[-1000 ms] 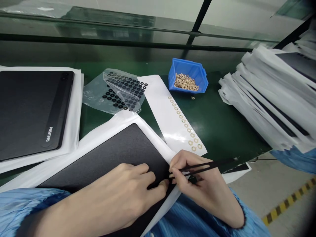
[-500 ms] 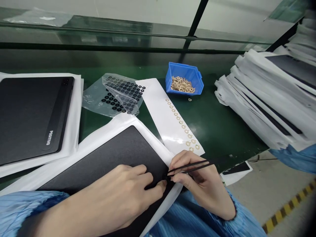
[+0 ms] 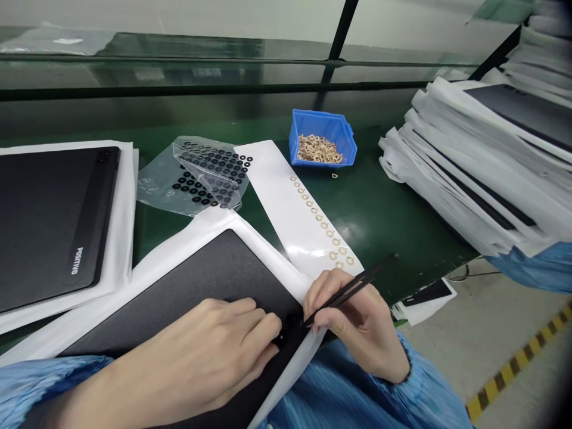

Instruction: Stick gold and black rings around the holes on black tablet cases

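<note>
A black tablet (image 3: pixel 223 268) lies slanted in front of me on a white wrapping sheet (image 3: pixel 156 256), with small round camera parts (image 3: pixel 292 317) near its right edge. My left hand (image 3: pixel 214 351) rests across the tablet, its fingers loosely bent and a little apart just left of those parts; the fingertips are partly hidden. Black tweezers (image 3: pixel 346 292) are gripped in my right hand (image 3: pixel 353 322), slanting down toward the tablet's edge beside the camera parts. Whether anything sits between the tweezer tips is too small to tell.
Behind the tablet lie a clear sheet with black rings (image 3: pixel 210 173) and a white strip with pale rings (image 3: pixel 277 196). A blue bin (image 3: pixel 346 143) holds many small rings. Another wrapped tablet (image 3: pixel 49 226) is at left; a wrapped stack (image 3: pixel 447 161) stands at right.
My left fingertips have drawn back left from the camera parts, uncovering them. The tweezers have swung steeper in my right hand. The whole view has shifted slightly.
</note>
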Demonstrator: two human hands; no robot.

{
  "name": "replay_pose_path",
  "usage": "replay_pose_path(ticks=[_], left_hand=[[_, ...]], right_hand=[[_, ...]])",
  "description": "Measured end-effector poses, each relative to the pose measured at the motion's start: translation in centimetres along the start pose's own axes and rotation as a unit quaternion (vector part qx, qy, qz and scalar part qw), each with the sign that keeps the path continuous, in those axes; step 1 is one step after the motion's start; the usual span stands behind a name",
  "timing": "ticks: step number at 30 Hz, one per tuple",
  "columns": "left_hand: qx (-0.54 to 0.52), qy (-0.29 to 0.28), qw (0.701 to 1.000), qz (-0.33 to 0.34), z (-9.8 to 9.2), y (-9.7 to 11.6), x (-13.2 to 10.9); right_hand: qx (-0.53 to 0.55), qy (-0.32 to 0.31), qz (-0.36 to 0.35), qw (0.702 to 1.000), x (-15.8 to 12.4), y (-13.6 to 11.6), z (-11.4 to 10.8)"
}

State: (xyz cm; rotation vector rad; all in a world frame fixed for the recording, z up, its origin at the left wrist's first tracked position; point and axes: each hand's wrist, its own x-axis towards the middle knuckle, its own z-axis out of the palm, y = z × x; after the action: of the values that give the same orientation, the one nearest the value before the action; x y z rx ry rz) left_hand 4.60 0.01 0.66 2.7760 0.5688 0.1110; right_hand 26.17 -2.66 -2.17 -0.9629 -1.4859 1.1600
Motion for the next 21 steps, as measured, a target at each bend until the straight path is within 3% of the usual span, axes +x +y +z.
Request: replay_pose_path(ticks=[5, 12, 21], left_hand=[[-0.020, -0.022, 0.999, -0.032, 0.1, 0.0, -0.3], [0.018, 0.000, 0.999, -0.029, -0.1, 0.1, -0.2], [0.035, -0.076, 0.996, 0.016, -0.5, 0.1, 0.2]], right_hand=[[0.123, 0.044, 0.007, 0.991, -0.8, 0.7, -0.8], [0.171, 0.141, -0.026, 0.975, -1.0, 2.0, -0.8], [0.178, 0.134, -0.029, 0.974, -1.0, 2.1, -0.8]])
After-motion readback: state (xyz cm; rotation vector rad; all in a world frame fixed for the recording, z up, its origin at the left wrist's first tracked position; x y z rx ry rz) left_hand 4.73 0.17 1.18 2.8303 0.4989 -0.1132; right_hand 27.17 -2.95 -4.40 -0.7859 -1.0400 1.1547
